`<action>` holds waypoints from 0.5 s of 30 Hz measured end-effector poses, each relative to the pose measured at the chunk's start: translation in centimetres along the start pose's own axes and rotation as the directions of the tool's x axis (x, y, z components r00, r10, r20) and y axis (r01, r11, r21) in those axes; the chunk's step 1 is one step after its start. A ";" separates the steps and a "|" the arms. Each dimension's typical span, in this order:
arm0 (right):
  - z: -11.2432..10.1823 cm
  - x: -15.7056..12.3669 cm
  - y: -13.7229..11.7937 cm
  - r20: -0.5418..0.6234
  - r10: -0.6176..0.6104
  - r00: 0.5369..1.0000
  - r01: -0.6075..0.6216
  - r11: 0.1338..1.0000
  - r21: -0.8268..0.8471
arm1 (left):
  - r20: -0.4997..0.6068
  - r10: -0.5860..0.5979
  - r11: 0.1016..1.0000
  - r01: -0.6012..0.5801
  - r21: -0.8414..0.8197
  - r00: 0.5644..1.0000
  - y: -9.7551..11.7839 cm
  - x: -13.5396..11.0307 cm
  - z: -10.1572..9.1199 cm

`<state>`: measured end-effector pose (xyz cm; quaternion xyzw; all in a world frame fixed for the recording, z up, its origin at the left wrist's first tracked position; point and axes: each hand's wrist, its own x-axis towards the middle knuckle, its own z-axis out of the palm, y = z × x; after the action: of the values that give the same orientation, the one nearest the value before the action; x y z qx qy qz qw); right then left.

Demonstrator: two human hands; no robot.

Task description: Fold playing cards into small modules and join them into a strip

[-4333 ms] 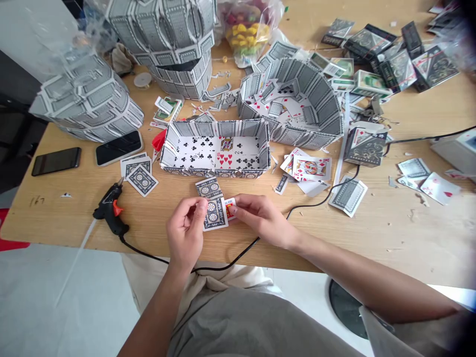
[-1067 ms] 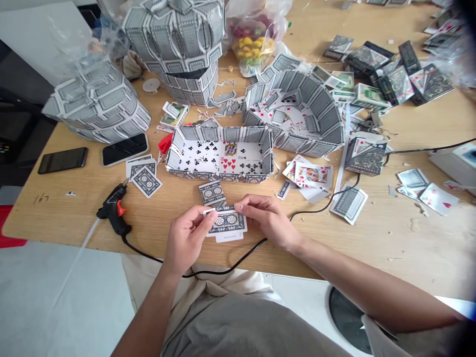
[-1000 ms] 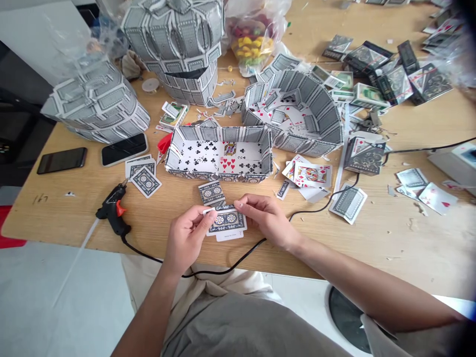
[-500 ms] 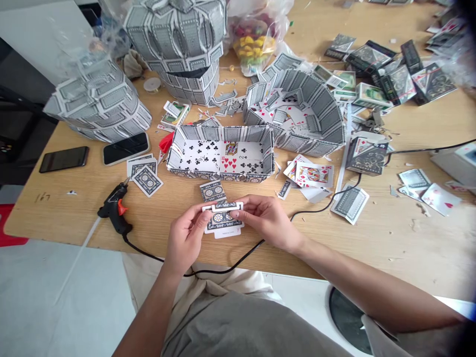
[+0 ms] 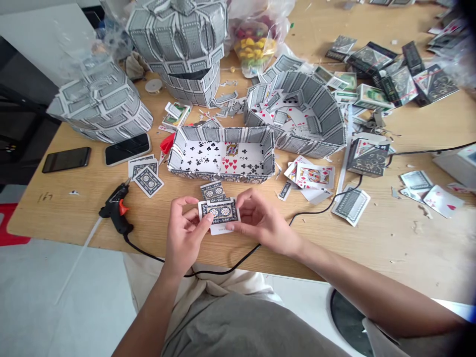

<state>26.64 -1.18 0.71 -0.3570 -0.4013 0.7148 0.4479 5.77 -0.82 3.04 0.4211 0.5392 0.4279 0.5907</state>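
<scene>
Pale wooden worktop [image 5: 63, 218] bore a card box [image 5: 221, 173]; below it, near the front edge, a blue-backed playing card [image 5: 219, 212] was held level, the left hand [image 5: 184, 233] pinching one end, the right hand [image 5: 260, 223] spreading its fingers along the other.

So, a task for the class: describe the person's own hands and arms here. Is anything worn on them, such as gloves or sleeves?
The left hand and right hand are bare: no gloves, and no ring or watch shows. The forearms are bare too. The right arm runs up into a loose grey sleeve, and a grey shirt covers the torso.
</scene>
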 end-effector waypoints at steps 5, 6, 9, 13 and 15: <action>0.0 -0.1 0.0 0.031 0.011 0.999 -0.009 0.998 -0.069 | -0.021 -0.016 1.000 0.016 -0.012 1.000 -0.1 0.0 -0.3; 0.0 -0.1 0.0 0.018 0.002 1.000 -0.001 0.997 -0.072 | -0.022 -0.021 1.000 0.020 -0.011 1.000 -0.2 0.0 -0.3; 0.0 0.0 -0.3 -0.013 -0.017 1.000 0.016 0.995 -0.102 | -0.013 -0.026 0.999 0.026 -0.021 1.000 -0.2 -0.2 -0.3; 0.0 0.0 -0.3 -0.012 0.000 1.000 -0.001 0.994 -0.112 | -0.005 -0.012 1.000 0.012 -0.018 1.000 -0.3 -0.3 -0.3; 0.0 0.0 -0.3 -0.006 0.005 1.000 -0.006 0.994 -0.111 | -0.004 -0.002 1.000 0.002 -0.009 1.000 -0.3 -0.3 -0.3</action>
<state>26.74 -1.11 0.98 -0.3846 -0.4380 0.6916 0.4266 5.47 -1.18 2.80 0.4169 0.5389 0.4305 0.5919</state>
